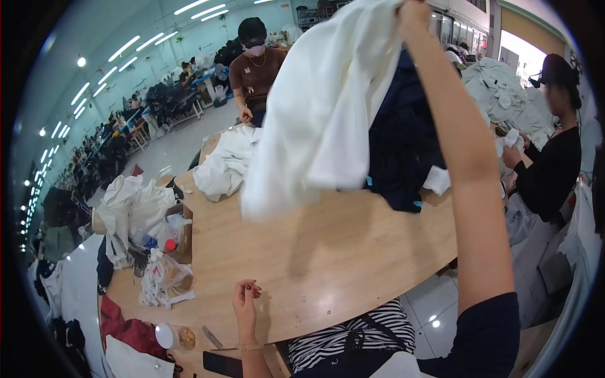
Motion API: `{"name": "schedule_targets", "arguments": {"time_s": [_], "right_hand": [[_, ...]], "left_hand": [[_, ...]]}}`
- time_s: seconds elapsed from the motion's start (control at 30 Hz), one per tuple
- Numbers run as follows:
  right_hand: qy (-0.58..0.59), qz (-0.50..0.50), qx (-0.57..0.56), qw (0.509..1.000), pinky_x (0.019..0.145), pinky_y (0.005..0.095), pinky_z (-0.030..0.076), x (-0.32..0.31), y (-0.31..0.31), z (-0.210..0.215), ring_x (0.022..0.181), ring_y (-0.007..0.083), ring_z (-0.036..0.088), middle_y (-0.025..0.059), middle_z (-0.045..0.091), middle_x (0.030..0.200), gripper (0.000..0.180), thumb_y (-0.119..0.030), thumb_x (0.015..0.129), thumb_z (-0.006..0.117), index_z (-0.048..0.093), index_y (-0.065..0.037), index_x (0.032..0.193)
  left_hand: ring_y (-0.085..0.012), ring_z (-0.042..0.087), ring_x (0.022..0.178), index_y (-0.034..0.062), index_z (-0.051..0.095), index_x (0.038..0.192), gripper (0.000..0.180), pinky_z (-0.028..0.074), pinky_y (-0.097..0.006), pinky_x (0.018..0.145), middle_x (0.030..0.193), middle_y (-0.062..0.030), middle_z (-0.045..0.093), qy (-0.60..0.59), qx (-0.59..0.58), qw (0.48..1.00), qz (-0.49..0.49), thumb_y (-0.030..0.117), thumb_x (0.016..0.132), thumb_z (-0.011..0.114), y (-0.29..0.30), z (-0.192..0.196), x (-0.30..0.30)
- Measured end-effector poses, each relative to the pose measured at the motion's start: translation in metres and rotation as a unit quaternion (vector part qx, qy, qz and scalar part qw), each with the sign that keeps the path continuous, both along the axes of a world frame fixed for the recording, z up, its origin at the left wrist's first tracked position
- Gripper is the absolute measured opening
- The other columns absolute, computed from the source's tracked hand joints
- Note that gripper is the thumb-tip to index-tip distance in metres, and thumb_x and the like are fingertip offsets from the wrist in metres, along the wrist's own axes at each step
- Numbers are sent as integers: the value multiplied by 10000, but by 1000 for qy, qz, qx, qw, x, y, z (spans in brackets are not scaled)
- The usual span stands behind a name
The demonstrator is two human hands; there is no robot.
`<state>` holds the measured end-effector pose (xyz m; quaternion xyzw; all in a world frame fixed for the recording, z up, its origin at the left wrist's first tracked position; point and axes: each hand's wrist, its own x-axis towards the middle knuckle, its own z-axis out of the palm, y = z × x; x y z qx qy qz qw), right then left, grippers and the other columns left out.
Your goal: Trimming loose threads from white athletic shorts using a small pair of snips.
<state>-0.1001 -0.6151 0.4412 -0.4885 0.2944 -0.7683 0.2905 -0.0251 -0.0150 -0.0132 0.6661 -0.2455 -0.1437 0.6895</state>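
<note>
Cloth [315,113], white and broad, hangs from the raised right hand [414,19], whose fingers are closed on its upper corner; its lower edge is blurred above the wooden table [265,258]. The left hand [246,302] is low at the table's near edge, well apart from the cloth, its fingers loosely bent and its grip relaxed.

Behind the cloth, partly hidden by it, lies a navy garment [406,138], with a small white fabric piece [437,180] beside it. To the left of the cloth is a crumpled white fabric heap [220,167]. Farther left on the table stand a cardboard box [185,239] and, just in front, a clear plastic bag [167,280]. Nearer the left hand are a white-lidded jar [184,338], a grey blade-like tool [212,337] and a black phone [222,364]; maroon fabric [129,327] lies beyond the jar. Across the table stands a co-worker in a brown top [258,79]; another, in black [551,167], handles white fabric at the right.
</note>
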Motion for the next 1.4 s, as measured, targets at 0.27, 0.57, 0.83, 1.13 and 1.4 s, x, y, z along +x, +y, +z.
{"name": "schedule_targets", "arguments": {"time_s": [0.27,0.57,0.83,1.13,1.4], "right_hand": [[-21,87,-33,995,547,320,450,-124,-31,-24,616,173,557,71,603,745,209,-101,830,578,627,38,978],[168,296,173,924,750,273,517,-180,22,-298,883,168,658,84,603,1238,513,-136,843,603,515,-84,1346],[171,336,284,881,640,245,497,-190,141,-486,683,108,613,34,646,946,268,26,869,477,635,-66,1064],[500,100,88,856,1044,484,330,-81,203,-518,1268,272,442,99,536,1295,262,-9,786,619,653,-50,1042],[573,50,74,815,1125,558,165,-74,203,-526,1360,287,355,83,504,1368,378,-105,794,658,619,-133,1169]], "left_hand": [[-118,570,870,34,581,1059,184,465,-257,773,937,-48,595,12,6,1000,6,148,991,453,16,20,6],[-198,518,1160,75,543,1163,303,248,-481,1054,1213,-83,548,-493,-173,852,-24,263,928,509,-48,152,-96],[-193,645,1053,118,645,1046,201,119,-541,1078,1131,-53,675,-651,-126,666,-341,220,907,540,-69,147,-127],[-234,457,1216,65,454,1268,487,273,-525,1054,1288,-98,481,-554,-332,757,-97,369,895,533,-110,112,-125],[-353,421,1236,184,667,1137,380,349,-494,973,1422,-155,403,-580,198,786,-79,168,758,682,-222,24,67]]}}
